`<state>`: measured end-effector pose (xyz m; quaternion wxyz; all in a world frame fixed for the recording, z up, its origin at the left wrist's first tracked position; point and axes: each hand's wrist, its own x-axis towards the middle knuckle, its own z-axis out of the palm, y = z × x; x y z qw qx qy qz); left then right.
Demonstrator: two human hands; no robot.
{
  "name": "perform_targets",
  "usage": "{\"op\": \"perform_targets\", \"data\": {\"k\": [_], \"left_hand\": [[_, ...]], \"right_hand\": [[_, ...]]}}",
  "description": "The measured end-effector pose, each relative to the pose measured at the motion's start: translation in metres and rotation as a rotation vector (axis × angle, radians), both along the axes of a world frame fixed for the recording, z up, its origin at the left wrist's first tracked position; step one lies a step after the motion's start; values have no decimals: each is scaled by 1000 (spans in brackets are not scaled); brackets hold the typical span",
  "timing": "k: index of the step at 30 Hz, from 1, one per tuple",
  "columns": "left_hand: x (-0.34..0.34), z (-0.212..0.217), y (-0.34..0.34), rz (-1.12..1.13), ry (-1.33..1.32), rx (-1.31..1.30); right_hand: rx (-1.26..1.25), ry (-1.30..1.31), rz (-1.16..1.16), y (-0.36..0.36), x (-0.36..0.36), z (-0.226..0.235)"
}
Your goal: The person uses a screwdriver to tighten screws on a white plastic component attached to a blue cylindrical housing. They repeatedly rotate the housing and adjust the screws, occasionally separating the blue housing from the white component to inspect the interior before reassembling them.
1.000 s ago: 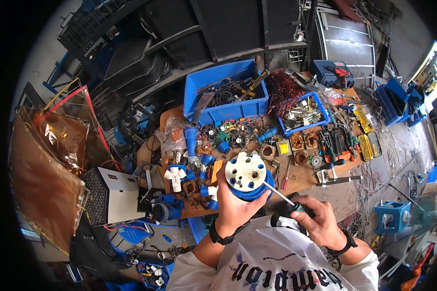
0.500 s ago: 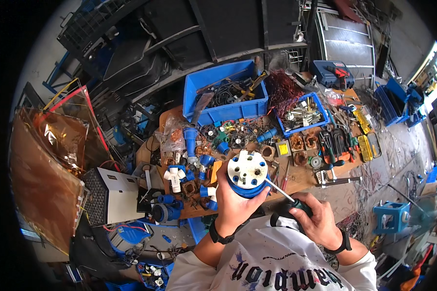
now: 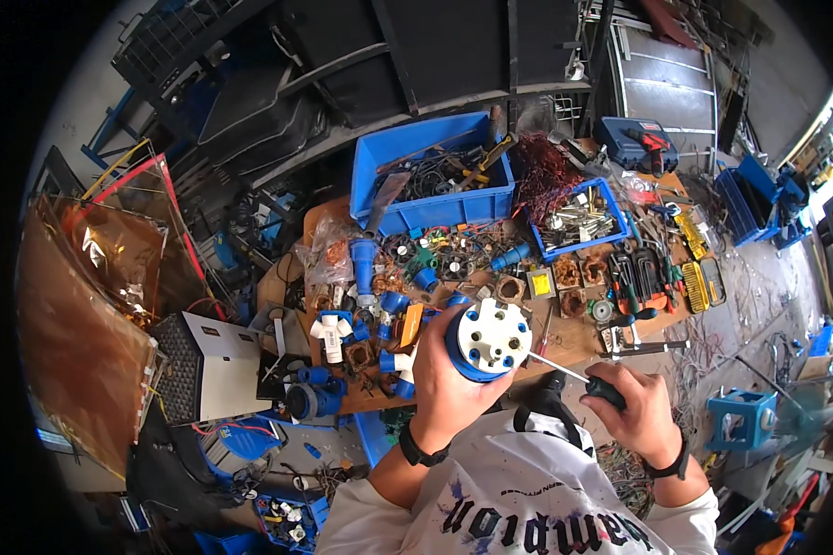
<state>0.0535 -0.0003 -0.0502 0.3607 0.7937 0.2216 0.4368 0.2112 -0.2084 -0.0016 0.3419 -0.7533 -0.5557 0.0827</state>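
Head view: closest in, the left hand (image 3: 449, 379) is wrapped around a round blue-and-white plastic industrial plug (image 3: 487, 342), fingers clamped on its blue body, white pin face tilted up toward the camera. Just to the right, the right hand (image 3: 634, 416) has its fingers closed on the black handle of a slim metal-shaft screwdriver (image 3: 574, 375), whose tip meets the plug's white face at its right edge (exact screw hole too small to tell). Both hands sit above the near edge of a cluttered wooden workbench (image 3: 574, 338), at chest height.

On the bench, left of the plug, lie assorted blue and white plug parts (image 3: 333, 333); to the right, a red-handled set of hex keys (image 3: 643, 277). Farther back stands a large blue plastic bin of tools & cables (image 3: 435, 176), w/ a smaller blue tray of metal fittings (image 3: 578, 217) beside it on the right. Beyond that, a blue drill case (image 3: 639, 143).
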Motion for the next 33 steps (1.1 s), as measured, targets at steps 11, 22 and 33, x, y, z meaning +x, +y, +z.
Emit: {"op": "perform_targets", "data": {"k": [11,22,33], "left_hand": [[5,-6,-7,-88,-77,-334],[-11,14,40,-57,-199,-606],[5,20,-2,-376,-247,-1132]], "right_hand": [[51,41,-73,7,-31,-15],[-145,287,-256,-16,-21,-9],[145,1393,-161,17,-26,-57]]}}
